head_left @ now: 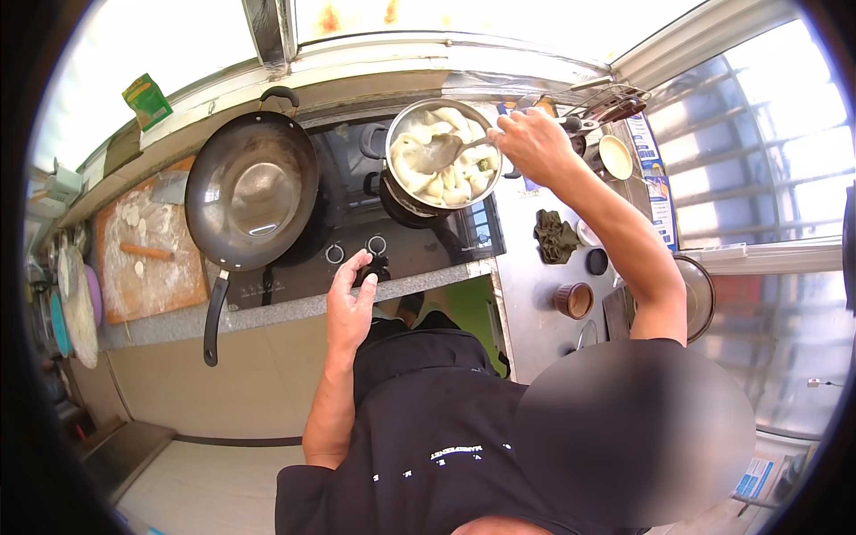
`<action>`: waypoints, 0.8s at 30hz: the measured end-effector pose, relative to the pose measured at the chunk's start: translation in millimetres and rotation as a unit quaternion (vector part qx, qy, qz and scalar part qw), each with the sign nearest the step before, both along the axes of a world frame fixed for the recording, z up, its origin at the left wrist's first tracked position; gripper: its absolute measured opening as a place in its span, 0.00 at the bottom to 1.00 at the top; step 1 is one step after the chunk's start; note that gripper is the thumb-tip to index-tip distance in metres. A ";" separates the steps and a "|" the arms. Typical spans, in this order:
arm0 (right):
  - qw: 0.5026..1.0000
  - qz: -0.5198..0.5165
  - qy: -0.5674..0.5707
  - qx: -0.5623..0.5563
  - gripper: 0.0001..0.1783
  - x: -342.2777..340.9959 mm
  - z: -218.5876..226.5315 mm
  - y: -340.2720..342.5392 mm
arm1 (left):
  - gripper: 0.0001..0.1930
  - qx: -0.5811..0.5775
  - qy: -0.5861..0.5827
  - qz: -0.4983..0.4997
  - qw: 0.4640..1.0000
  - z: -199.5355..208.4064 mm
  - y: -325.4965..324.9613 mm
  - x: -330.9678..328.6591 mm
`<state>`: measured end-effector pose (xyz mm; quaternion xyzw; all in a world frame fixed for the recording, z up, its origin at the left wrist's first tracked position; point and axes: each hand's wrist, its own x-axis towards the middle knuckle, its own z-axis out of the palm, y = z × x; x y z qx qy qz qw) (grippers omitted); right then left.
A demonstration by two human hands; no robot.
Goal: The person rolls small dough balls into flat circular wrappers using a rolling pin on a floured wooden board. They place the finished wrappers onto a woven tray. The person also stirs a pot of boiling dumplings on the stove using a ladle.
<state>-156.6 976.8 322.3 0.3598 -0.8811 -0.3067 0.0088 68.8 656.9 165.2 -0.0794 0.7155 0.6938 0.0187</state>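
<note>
A steel pot [403,125] full of pale dumplings in water stands on the right burner of a black stove [357,227]. My right hand [532,143] is closed around the handle of a metal ladle [439,152], whose bowl sits among the dumplings. My left hand [349,299] reaches down to the stove's front edge, fingers on the black control knob [375,268] there. A large dark wok [250,192] rests on the left burner, its long handle pointing toward me.
A floured wooden board [152,254] with a rolling pin and dough pieces lies left of the stove. On the steel counter [535,294] to the right are a dark cloth [555,236], a brown cup [573,300], small bowls and a lid. Windows lie behind and right.
</note>
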 end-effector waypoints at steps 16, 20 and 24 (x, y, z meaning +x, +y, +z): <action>0.995 -0.053 0.087 0.001 0.18 51.6 56.9 48.5 | 0.23 -0.007 0.014 -0.026 1.000 -1.8 8.8 1.5; 0.986 -0.056 0.136 -0.077 0.20 44.5 67.0 41.5 | 0.23 -0.006 0.015 -0.021 1.000 -1.4 8.0 5.7; 0.980 -0.080 0.112 -0.147 0.19 30.8 42.1 24.6 | 0.23 -0.005 0.013 -0.025 1.000 -1.0 7.8 8.4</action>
